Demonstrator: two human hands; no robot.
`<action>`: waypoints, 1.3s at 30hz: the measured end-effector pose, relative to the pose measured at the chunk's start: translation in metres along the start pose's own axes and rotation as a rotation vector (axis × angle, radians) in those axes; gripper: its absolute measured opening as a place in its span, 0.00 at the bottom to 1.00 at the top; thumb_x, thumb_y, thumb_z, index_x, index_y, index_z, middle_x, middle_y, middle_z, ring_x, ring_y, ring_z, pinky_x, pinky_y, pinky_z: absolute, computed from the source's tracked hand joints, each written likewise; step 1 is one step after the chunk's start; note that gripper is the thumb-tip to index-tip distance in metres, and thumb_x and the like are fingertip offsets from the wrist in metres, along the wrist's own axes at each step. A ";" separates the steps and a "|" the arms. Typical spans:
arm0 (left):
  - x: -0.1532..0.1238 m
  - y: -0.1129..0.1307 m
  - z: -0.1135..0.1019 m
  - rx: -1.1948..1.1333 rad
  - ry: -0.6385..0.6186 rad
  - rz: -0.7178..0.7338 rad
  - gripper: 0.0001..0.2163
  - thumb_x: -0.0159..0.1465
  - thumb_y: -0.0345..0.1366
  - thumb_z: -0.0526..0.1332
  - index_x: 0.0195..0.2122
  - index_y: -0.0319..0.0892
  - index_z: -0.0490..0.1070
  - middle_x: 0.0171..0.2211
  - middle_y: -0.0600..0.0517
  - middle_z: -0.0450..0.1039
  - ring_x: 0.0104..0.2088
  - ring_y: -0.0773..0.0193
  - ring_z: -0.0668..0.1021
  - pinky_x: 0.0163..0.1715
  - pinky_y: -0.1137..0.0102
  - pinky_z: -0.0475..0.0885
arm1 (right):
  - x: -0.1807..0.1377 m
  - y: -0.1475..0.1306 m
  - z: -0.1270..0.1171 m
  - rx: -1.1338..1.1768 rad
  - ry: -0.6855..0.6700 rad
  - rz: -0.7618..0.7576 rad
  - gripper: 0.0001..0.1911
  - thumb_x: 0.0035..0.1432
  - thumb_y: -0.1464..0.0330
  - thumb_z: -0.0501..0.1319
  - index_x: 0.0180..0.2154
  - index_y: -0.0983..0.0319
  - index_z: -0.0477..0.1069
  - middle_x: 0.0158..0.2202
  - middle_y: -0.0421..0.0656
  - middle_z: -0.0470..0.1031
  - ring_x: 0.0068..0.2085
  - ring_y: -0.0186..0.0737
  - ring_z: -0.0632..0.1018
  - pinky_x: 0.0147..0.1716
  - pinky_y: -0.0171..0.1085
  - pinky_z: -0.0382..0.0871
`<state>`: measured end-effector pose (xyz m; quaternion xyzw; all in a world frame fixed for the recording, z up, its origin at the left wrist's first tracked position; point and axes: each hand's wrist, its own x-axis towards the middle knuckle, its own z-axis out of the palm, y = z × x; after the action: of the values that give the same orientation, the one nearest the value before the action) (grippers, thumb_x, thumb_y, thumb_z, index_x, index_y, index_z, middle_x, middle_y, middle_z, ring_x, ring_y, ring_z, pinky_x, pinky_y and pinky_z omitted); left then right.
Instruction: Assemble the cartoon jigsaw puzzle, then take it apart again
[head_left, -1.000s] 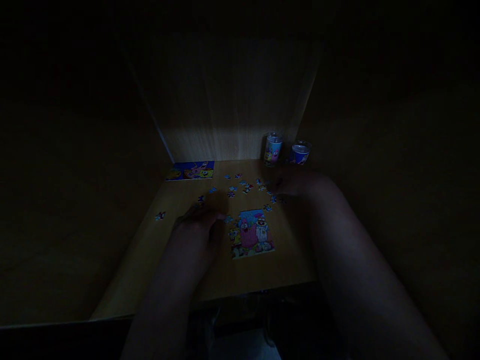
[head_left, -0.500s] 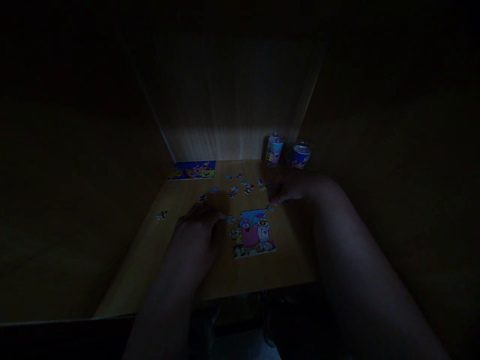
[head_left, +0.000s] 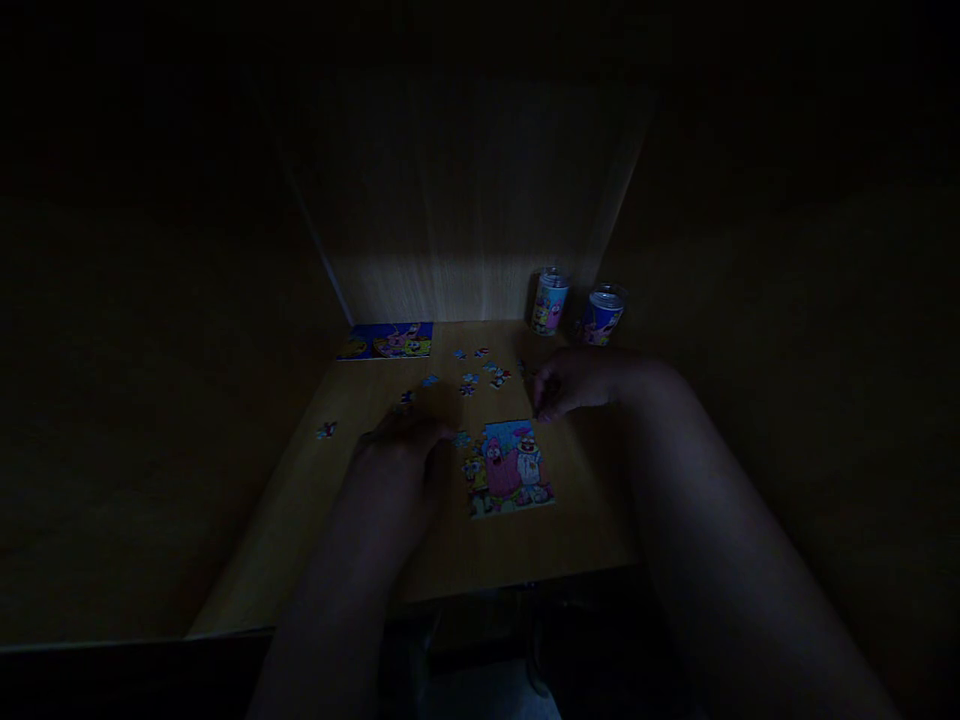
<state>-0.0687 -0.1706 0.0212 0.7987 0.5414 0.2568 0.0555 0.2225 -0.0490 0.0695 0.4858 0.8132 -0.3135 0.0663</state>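
The scene is very dark. A partly assembled cartoon jigsaw puzzle (head_left: 508, 468) lies on a wooden desk (head_left: 450, 540). My left hand (head_left: 401, 445) rests flat on the desk just left of the puzzle, fingers spread forward. My right hand (head_left: 574, 382) hovers at the puzzle's upper right corner with fingers curled in a pinch; what they hold is too dark to make out. Several loose puzzle pieces (head_left: 469, 378) are scattered beyond the puzzle between both hands.
A picture card (head_left: 386, 341) lies at the desk's back left. Two small printed tins (head_left: 550, 300) (head_left: 602, 314) stand at the back right against a wooden panel. One stray piece (head_left: 325, 430) lies at the left. The desk's front edge is near me.
My right hand drew back from the loose pieces at the right toward the puzzle's upper right corner, fingers curling. My left hand stayed put.
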 end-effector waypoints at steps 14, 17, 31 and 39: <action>0.002 0.002 0.000 0.018 -0.024 -0.008 0.14 0.73 0.27 0.58 0.48 0.45 0.85 0.49 0.45 0.87 0.53 0.47 0.85 0.57 0.50 0.80 | -0.003 -0.014 -0.001 0.090 0.045 -0.070 0.12 0.58 0.61 0.74 0.42 0.58 0.87 0.38 0.41 0.87 0.38 0.42 0.82 0.37 0.36 0.70; 0.002 0.001 -0.001 0.009 -0.031 -0.006 0.15 0.72 0.26 0.58 0.48 0.45 0.85 0.50 0.45 0.87 0.52 0.47 0.85 0.55 0.50 0.81 | 0.000 -0.017 0.001 0.213 0.033 -0.113 0.14 0.59 0.59 0.73 0.45 0.58 0.87 0.35 0.40 0.85 0.33 0.39 0.79 0.33 0.36 0.69; -0.001 -0.002 0.003 -0.049 -0.009 0.004 0.14 0.73 0.24 0.61 0.48 0.45 0.84 0.50 0.46 0.86 0.52 0.47 0.85 0.56 0.51 0.80 | 0.009 -0.014 0.008 0.348 -0.015 -0.178 0.16 0.56 0.61 0.76 0.45 0.59 0.86 0.41 0.41 0.87 0.38 0.39 0.81 0.40 0.37 0.74; 0.001 0.000 -0.002 0.027 0.000 -0.035 0.14 0.72 0.24 0.60 0.48 0.46 0.84 0.50 0.46 0.86 0.53 0.47 0.85 0.55 0.50 0.81 | 0.006 -0.017 0.006 0.353 -0.026 -0.152 0.14 0.58 0.63 0.76 0.46 0.57 0.86 0.41 0.41 0.87 0.37 0.38 0.81 0.39 0.36 0.74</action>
<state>-0.0697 -0.1698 0.0233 0.7897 0.5586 0.2486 0.0494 0.2039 -0.0533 0.0703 0.4231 0.7788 -0.4618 -0.0333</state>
